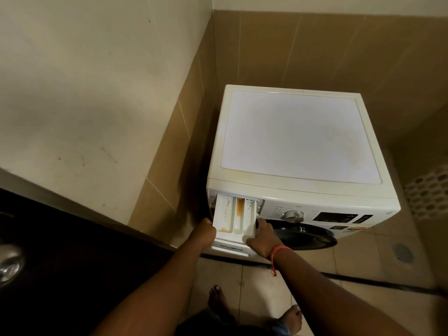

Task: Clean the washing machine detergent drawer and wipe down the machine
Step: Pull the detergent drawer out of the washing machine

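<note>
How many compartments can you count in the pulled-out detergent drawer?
3: a wide left compartment, a narrow middle one with orange residue, and a right one. Others may be hidden inside the machine.

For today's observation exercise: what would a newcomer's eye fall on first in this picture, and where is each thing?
First, the white washing machine in the tiled corner, its broad pale top filling the middle of the view. Next, the detergent drawer pulled out at its front left, with orange residue in its compartments. The left hand grips the drawer's left side and the right hand holds its right side, a red thread round that wrist.
</note>
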Tool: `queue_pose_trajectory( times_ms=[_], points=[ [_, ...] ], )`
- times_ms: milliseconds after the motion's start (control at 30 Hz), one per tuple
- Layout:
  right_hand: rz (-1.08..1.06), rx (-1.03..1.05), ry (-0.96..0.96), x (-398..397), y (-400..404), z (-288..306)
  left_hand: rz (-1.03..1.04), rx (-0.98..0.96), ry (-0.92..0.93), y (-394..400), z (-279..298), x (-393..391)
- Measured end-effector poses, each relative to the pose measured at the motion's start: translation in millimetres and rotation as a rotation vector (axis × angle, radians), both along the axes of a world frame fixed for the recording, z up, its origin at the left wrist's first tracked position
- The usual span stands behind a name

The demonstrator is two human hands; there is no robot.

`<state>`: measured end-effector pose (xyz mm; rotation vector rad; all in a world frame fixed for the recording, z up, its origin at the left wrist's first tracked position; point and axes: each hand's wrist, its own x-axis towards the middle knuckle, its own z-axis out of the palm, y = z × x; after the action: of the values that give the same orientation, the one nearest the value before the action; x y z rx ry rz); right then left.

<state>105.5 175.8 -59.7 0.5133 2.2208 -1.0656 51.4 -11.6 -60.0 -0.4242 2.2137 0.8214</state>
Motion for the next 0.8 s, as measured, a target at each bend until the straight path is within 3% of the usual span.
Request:
queue_pose_trajectory(
  times_ms=[200, 433, 800],
  points=[
    [0.220, 0.222, 0.318, -12.6, -6.7, 6.9, -0.049, 0.041, -0.017, -0.1, 2.8, -10.3],
    [0.332, 0.251, 0.181, -47.5, -14.7, 2.9, -0.090, 0.111, -0.001, 2.2, 1.9, -22.6],
    [0.378, 0.426, 0.172, -67.2, -21.7, -5.4, -0.184, 0.176, -0.005, -3.0, -23.8, -33.5]
  ],
)
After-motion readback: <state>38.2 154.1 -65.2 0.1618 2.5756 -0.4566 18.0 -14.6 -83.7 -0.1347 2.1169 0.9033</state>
